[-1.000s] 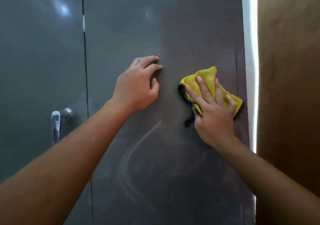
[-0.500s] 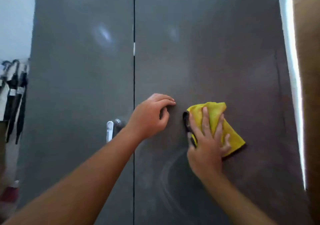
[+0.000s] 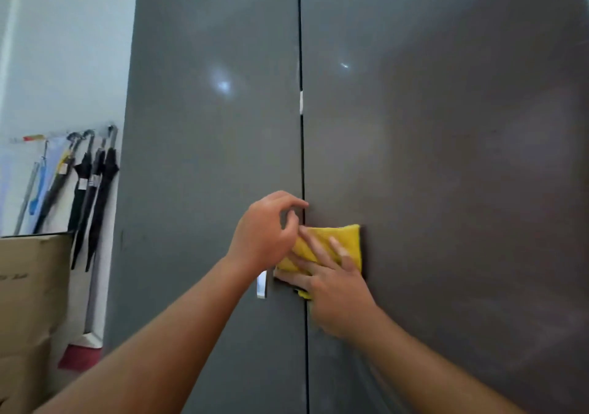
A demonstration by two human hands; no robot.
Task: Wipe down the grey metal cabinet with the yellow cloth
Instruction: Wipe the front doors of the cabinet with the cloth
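The grey metal cabinet point(image 3: 446, 158) fills the view, its two doors meeting at a dark vertical seam. My right hand point(image 3: 334, 289) presses the folded yellow cloth point(image 3: 345, 241) flat against the right door, just beside the seam, with its fingers spread and straight. My left hand point(image 3: 266, 233) rests against the doors at the seam, fingers loosely curled, fingertips touching the metal and holding nothing. It overlaps the cloth's left end. A chrome door handle point(image 3: 262, 284) shows just below my left wrist.
Several folded umbrellas point(image 3: 92, 184) hang on the white wall left of the cabinet. A cardboard box point(image 3: 32, 302) stands at the lower left. Light reflections glint on both doors.
My right hand has slid the cloth leftward across the right door to the seam. The view has shifted left and up, bringing the wall, umbrellas and box into sight.
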